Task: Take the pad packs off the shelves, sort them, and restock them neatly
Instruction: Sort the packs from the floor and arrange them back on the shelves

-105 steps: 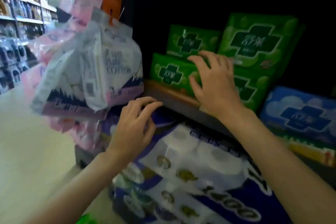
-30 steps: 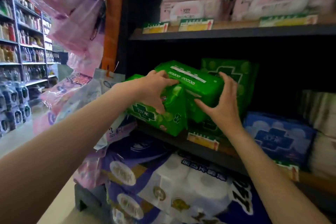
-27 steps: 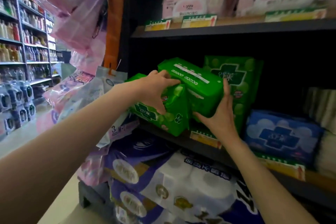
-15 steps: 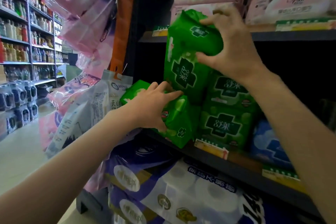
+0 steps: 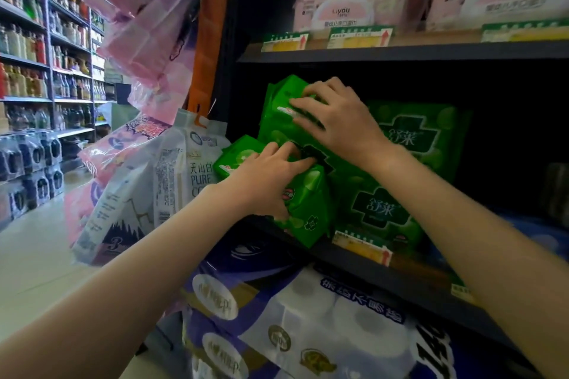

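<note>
Several green pad packs stand on the middle shelf point(image 5: 400, 274). My left hand point(image 5: 271, 184) grips the front-left green pack point(image 5: 308, 209), fingers over its top and thumb beneath; this pack juts over the shelf edge. My right hand point(image 5: 338, 123) lies with fingers spread on a tilted green pack point(image 5: 277, 114) just above it, pressing that pack against the ones behind. Two more green packs are to the right, one upright point(image 5: 412, 138) and one in front of it point(image 5: 378, 209). A blue pack point(image 5: 538, 237) shows blurred at the far right.
Pink wipe packs point(image 5: 338, 12) fill the shelf above. Big toilet-roll bundles point(image 5: 308, 317) sit below the pad shelf. White and pink tissue bags point(image 5: 172, 178) hang at the left by an orange post. An aisle with bottle shelves point(image 5: 37, 71) opens to the left.
My right hand has brought the raised green pack down from near the upper shelf and laid it against the stack. My left hand stays on the front-left pack.
</note>
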The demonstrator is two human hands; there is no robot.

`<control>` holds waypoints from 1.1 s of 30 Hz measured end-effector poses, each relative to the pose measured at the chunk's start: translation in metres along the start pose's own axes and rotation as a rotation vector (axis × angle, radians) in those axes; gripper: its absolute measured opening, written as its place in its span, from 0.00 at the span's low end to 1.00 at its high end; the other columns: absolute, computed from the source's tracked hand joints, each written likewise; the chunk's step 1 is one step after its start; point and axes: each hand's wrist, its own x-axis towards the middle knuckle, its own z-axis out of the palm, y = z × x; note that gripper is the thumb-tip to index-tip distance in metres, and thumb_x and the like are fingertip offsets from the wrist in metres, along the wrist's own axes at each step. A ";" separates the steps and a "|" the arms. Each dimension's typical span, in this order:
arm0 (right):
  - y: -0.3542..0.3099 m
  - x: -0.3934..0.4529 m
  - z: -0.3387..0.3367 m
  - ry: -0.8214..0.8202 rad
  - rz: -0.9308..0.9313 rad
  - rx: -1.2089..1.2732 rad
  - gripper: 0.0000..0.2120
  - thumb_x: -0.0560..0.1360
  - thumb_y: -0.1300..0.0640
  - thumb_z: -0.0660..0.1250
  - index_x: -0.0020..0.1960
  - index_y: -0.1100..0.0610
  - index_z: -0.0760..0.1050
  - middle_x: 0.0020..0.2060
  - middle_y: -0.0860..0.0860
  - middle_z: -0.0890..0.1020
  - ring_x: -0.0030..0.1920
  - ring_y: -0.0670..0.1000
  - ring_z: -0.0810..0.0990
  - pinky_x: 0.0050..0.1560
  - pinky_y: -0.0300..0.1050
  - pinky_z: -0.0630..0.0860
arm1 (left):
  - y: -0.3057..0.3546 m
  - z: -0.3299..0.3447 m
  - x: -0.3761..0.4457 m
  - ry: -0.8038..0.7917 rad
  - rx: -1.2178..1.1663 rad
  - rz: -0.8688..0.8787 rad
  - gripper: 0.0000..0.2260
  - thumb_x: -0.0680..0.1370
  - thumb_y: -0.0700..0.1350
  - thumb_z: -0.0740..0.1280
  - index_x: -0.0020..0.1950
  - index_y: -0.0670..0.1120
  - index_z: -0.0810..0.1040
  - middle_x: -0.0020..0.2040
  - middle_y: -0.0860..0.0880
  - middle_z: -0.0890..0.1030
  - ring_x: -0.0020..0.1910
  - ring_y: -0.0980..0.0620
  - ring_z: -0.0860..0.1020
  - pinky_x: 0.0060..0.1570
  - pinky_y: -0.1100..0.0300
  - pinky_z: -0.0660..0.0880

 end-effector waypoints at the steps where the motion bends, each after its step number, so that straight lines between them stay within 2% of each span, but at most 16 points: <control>1: 0.005 -0.013 -0.002 -0.066 0.055 0.036 0.23 0.78 0.45 0.54 0.65 0.56 0.74 0.62 0.54 0.76 0.62 0.58 0.71 0.57 0.56 0.69 | -0.001 0.002 0.001 -0.007 -0.009 -0.003 0.48 0.68 0.57 0.73 0.77 0.54 0.45 0.70 0.46 0.57 0.65 0.44 0.60 0.64 0.46 0.66; 4: 0.025 -0.041 -0.010 -0.347 0.231 0.237 0.29 0.74 0.41 0.48 0.74 0.45 0.59 0.74 0.43 0.60 0.74 0.51 0.55 0.70 0.59 0.54 | -0.005 0.006 0.004 -0.027 -0.030 -0.031 0.49 0.67 0.57 0.74 0.77 0.55 0.43 0.70 0.48 0.56 0.67 0.45 0.58 0.66 0.44 0.64; 6: 0.032 -0.050 -0.016 -0.477 0.239 0.245 0.34 0.72 0.37 0.53 0.76 0.44 0.51 0.76 0.42 0.52 0.76 0.49 0.46 0.73 0.59 0.48 | -0.007 0.006 0.006 -0.024 -0.050 -0.046 0.49 0.68 0.56 0.74 0.77 0.55 0.43 0.70 0.48 0.56 0.68 0.45 0.58 0.66 0.44 0.64; 8: 0.033 -0.048 -0.016 -0.516 0.211 0.178 0.37 0.74 0.40 0.63 0.77 0.47 0.49 0.76 0.45 0.51 0.76 0.51 0.46 0.74 0.54 0.49 | -0.009 0.006 0.008 -0.025 -0.063 -0.049 0.49 0.68 0.56 0.74 0.77 0.55 0.43 0.70 0.48 0.57 0.67 0.45 0.58 0.66 0.44 0.64; 10: 0.028 -0.035 -0.009 -0.429 0.241 0.075 0.32 0.77 0.46 0.63 0.76 0.51 0.55 0.75 0.49 0.60 0.74 0.54 0.56 0.72 0.53 0.58 | -0.011 0.007 0.008 -0.026 -0.060 -0.043 0.49 0.68 0.56 0.74 0.77 0.55 0.43 0.70 0.48 0.57 0.66 0.45 0.59 0.65 0.45 0.65; 12: 0.026 -0.013 0.002 -0.346 0.326 -0.069 0.24 0.78 0.47 0.61 0.71 0.55 0.63 0.67 0.54 0.72 0.67 0.57 0.68 0.64 0.55 0.67 | -0.011 0.007 0.008 -0.041 -0.057 -0.041 0.49 0.68 0.55 0.74 0.77 0.54 0.43 0.70 0.48 0.57 0.65 0.45 0.59 0.65 0.46 0.66; 14: 0.025 0.006 0.011 -0.368 0.403 -0.227 0.19 0.78 0.50 0.61 0.66 0.57 0.68 0.60 0.57 0.76 0.62 0.59 0.72 0.64 0.57 0.64 | -0.009 0.006 0.010 -0.050 -0.062 -0.045 0.48 0.69 0.54 0.74 0.77 0.54 0.43 0.70 0.48 0.57 0.66 0.45 0.59 0.65 0.46 0.66; 17: 0.024 0.008 0.021 -0.382 0.410 -0.343 0.15 0.78 0.56 0.62 0.63 0.57 0.70 0.59 0.57 0.77 0.63 0.58 0.71 0.66 0.56 0.59 | -0.005 -0.001 0.014 -0.047 -0.088 -0.056 0.47 0.69 0.54 0.73 0.77 0.54 0.43 0.71 0.47 0.57 0.66 0.45 0.59 0.66 0.46 0.65; 21: 0.016 -0.033 -0.004 -0.046 0.424 -0.216 0.16 0.78 0.58 0.59 0.66 0.56 0.70 0.59 0.55 0.77 0.63 0.58 0.69 0.66 0.53 0.59 | -0.006 -0.020 0.015 0.007 -0.136 -0.066 0.46 0.70 0.53 0.72 0.77 0.53 0.44 0.70 0.46 0.57 0.66 0.45 0.58 0.67 0.46 0.63; 23: 0.015 -0.056 -0.023 0.038 0.469 -0.209 0.14 0.78 0.56 0.59 0.62 0.55 0.72 0.57 0.53 0.78 0.61 0.57 0.69 0.65 0.53 0.59 | -0.004 -0.033 0.021 0.066 -0.125 -0.061 0.45 0.70 0.52 0.72 0.77 0.53 0.46 0.70 0.46 0.58 0.65 0.44 0.58 0.66 0.47 0.63; 27: 0.027 -0.078 -0.033 -0.115 0.575 -0.176 0.15 0.78 0.54 0.59 0.63 0.55 0.72 0.61 0.53 0.74 0.64 0.57 0.66 0.66 0.55 0.58 | -0.005 -0.053 0.055 0.078 -0.116 -0.067 0.42 0.72 0.50 0.71 0.77 0.55 0.47 0.72 0.47 0.56 0.66 0.42 0.57 0.66 0.43 0.62; 30: 0.029 -0.084 -0.032 -0.108 0.573 -0.153 0.14 0.78 0.55 0.60 0.63 0.55 0.72 0.63 0.54 0.72 0.65 0.57 0.65 0.66 0.54 0.57 | -0.012 -0.053 0.078 0.022 -0.185 -0.052 0.39 0.73 0.47 0.70 0.77 0.56 0.49 0.74 0.48 0.55 0.68 0.42 0.55 0.67 0.43 0.60; 33: 0.027 -0.088 -0.024 -0.112 0.558 -0.149 0.15 0.77 0.54 0.60 0.63 0.55 0.72 0.64 0.54 0.71 0.66 0.56 0.64 0.67 0.54 0.56 | -0.020 -0.046 0.090 0.077 -0.291 0.010 0.35 0.75 0.41 0.67 0.76 0.55 0.52 0.77 0.51 0.53 0.71 0.43 0.53 0.70 0.47 0.55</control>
